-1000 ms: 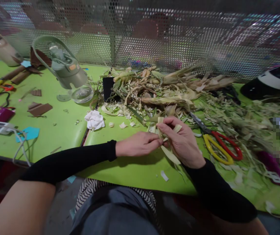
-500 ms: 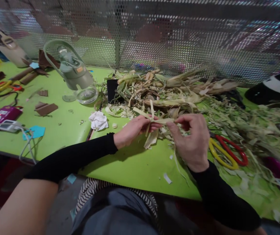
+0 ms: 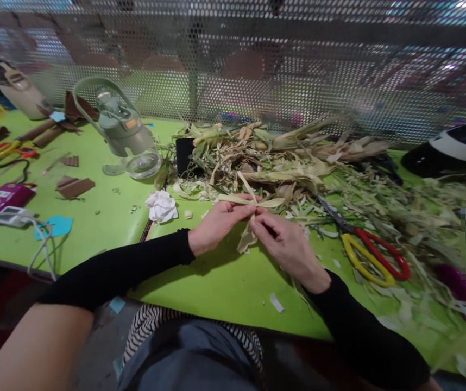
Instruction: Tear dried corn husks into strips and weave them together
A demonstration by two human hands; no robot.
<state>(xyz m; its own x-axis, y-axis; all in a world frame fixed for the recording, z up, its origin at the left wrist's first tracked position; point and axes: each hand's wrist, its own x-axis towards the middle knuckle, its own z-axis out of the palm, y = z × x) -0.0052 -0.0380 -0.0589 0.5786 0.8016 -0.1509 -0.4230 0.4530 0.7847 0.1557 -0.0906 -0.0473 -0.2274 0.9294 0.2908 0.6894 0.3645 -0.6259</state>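
Pale strips of corn husk (image 3: pixel 271 203) cross one another between my two hands, just above the green table (image 3: pixel 216 285). My left hand (image 3: pixel 221 221) pinches them near the crossing, with thumb and fingers closed. From the other side, my right hand (image 3: pixel 287 244) is closed on the husk close to my left fingertips, and one wide end hangs below. Behind my hands lies a heap of dried corn husks (image 3: pixel 253 146). Scissors (image 3: pixel 373 255) with one red and one yellow handle lie slightly apart, right of my right hand.
A crumpled white paper (image 3: pixel 162 207) lies left of my hands, near a green-lidded water bottle (image 3: pixel 123 130). Farther left are brown scraps (image 3: pixel 74 187), a purple device (image 3: pixel 5 200) with a cable and another pair of scissors (image 3: pixel 5 151). A perforated metal panel (image 3: pixel 155 87) stands behind the table.
My right hand has moved left and down, from the husk strip's right end to the crossing beside my left fingers. The scissors' blades now show. The view has shifted slightly.
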